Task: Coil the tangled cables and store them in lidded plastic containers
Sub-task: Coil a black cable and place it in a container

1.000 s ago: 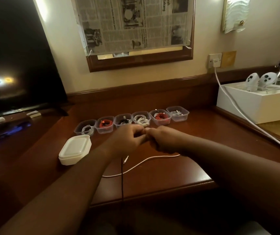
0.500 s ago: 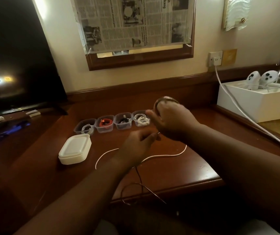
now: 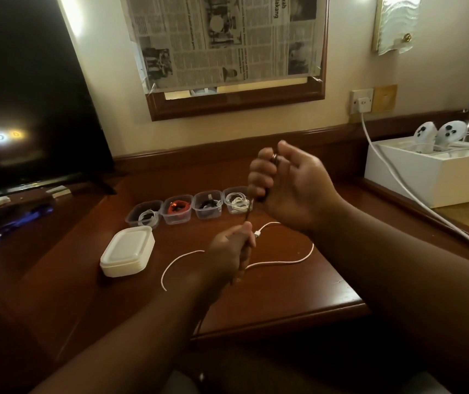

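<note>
My right hand is raised above the desk, fingers curled round loops of a thin dark cable. Below it my left hand pinches the same cable, which runs taut between the two hands and hangs down past the desk's front edge. A white cable lies loose on the desk under my hands, its plug near my left thumb. Behind stands a row of small clear containers without lids, each with a coiled cable inside; my right hand hides the row's right end. A stack of white lids sits at the left.
A dark TV screen stands at the left. A white box with two white controllers sits at the right. A thick white cord runs from the wall socket across the desk's right side. The wooden desk edge is close below my hands.
My right hand has risen and turned, wrapping more dark cable round its fingers. My left hand has slid down along the cable, and the slack loop below the desk edge has been drawn up.
</note>
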Demonstrator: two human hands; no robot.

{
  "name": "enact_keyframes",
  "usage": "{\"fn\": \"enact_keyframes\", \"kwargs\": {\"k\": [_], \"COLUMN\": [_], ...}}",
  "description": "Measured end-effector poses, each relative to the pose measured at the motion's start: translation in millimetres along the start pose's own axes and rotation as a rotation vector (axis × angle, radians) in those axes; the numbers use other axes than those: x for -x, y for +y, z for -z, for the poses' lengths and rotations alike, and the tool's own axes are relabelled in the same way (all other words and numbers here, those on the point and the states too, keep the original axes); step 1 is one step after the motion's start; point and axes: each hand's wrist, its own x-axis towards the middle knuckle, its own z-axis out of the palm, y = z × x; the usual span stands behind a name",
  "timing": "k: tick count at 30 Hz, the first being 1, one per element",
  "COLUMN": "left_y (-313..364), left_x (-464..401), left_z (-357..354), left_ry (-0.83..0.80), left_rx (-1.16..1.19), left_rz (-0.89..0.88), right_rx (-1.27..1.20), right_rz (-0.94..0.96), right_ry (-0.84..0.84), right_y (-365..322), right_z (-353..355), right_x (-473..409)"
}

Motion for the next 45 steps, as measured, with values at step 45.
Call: {"fn": "enact_keyframes", "kwargs": {"k": [45], "left_y": [40], "left_x": [5], "left_z": [9], "left_ry": [0.258], "left_rx": [-0.646], "left_rz": [-0.480], "right_rx": [1.519], "right_rz": [-0.327], "right_ry": [0.235], "right_y": [13], "right_z": [1], "right_x": [14]}}
